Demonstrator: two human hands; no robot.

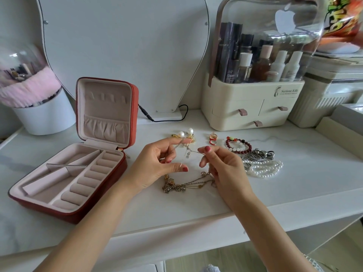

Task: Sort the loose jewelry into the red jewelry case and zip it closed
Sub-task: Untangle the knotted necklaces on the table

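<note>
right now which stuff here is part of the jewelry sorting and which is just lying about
Job: red jewelry case, thin chain pinched in both hands, gold necklaces, pearl strand, bead bracelet, rings.

Lying about: cosmetics organizer, pink brush holder.

case (131, 114) is red outside with a pale pink lining, nails (185, 169) painted red-pink, white pearl strand (264, 169) next to a dark red and white bead bracelet (238, 146), gold tangle of chains (182, 184), cream organizer (251, 107) with dusty pink pulls, fluffy pink brush (27, 91)
</note>
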